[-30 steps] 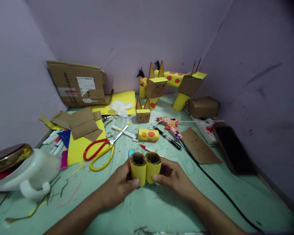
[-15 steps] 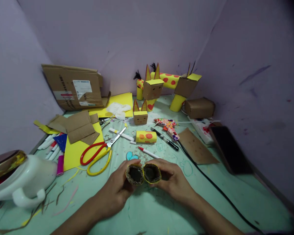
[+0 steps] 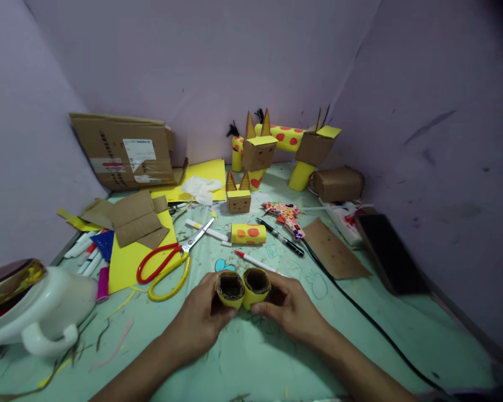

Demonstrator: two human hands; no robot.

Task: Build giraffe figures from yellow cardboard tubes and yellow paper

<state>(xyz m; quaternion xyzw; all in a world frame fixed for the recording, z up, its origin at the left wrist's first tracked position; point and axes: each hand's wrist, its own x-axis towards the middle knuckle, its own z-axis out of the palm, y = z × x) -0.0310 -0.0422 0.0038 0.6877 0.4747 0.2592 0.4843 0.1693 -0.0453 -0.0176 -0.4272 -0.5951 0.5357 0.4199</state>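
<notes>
Two short cardboard tubes wrapped in yellow paper stand side by side near the front of the table, their brown open ends facing up toward me. My left hand is closed round the left yellow tube, and my right hand grips the right yellow tube with the thumb on its front. The tubes touch or nearly touch. Beyond them lie a red-tipped marker and a yellow tube with orange spots. Behind that sits a small cardboard box head with ears.
Red-and-yellow-handled scissors lie on the left, near cardboard scraps and a white mug. To the right are a black pen, a flowered glue gun with its cord, and a phone. Cardboard giraffes stand behind.
Both tubes have tilted more upright, so their yellow sides now show below the rims. My right thumb has come into view on the front of its tube. The camera view has shifted slightly.
</notes>
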